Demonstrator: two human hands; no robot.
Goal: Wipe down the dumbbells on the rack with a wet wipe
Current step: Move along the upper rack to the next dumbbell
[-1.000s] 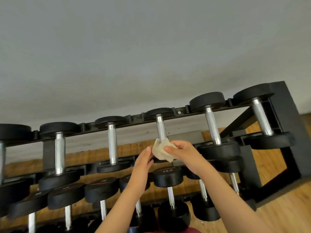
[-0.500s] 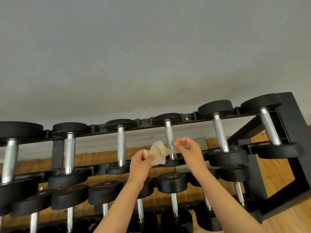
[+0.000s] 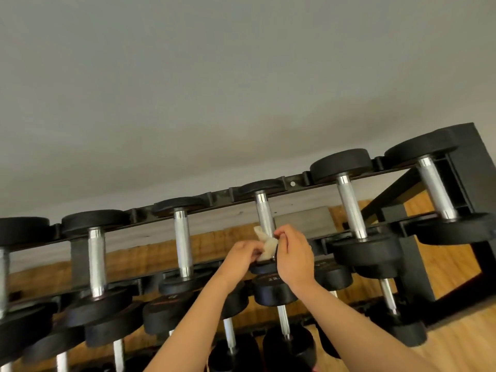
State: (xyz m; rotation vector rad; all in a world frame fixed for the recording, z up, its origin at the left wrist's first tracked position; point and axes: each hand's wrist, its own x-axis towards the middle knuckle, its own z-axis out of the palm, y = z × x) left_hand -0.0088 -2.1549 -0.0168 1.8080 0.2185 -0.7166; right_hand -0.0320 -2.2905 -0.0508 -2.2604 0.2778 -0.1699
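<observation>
Both hands were up at the top shelf of the rack [image 3: 480, 162] in the head view, meeting at one dumbbell [image 3: 264, 210] (third from the right end of that row). The left hand [image 3: 241, 253] had its fingers curled and pinched the lower part of a crumpled pale wipe [image 3: 268, 248]. The right hand [image 3: 294, 260] was curled too, its fingertips [image 3: 279, 234] gripping the wipe's upper edge just beside the steel handle. The wipe sat between the two hands, against the near end of that handle, right above the dumbbell's front weight [image 3: 264, 268]; whether it went all the way round the handle could not be told. Above the wipe the handle was bare and shiny up to the far weight, which rested on the back rail.

On either side, other dumbbells [image 3: 182, 237] lay in the same row, each with its handle running front to back and its black ends on the rails. A lower shelf carried more, one of them [image 3: 271, 291] just under the right wrist, with a partly hidden number on its end. Behind the rack stood a plain grey wall [image 3: 214, 76], and a wooden floor [image 3: 467, 334] showed at the lower right.
</observation>
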